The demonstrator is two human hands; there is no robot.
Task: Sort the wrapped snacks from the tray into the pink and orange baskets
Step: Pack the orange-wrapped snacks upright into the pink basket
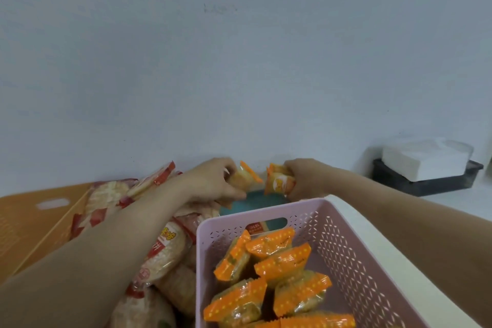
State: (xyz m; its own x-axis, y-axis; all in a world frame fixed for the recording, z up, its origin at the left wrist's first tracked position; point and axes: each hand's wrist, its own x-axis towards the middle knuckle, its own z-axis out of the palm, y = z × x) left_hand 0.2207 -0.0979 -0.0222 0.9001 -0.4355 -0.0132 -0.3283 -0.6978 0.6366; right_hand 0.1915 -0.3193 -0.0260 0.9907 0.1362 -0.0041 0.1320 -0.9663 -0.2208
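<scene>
My left hand (213, 181) grips an orange-edged wrapped snack (246, 176) above the teal tray (255, 201). My right hand (303, 178) holds a second orange-edged snack (279, 184) just beyond the far rim of the pink basket (346, 247). Several orange-edged snacks (274, 266) lie inside the pink basket. The orange basket (32, 221) stands at the left, heaped with red-edged rice cracker packs (165, 255). Most of the tray is hidden behind the pink basket and my hands.
A black tray (426, 178) carrying a white box (426, 157) stands at the back right on the white table. A pale wall (239, 61) rises right behind the teal tray.
</scene>
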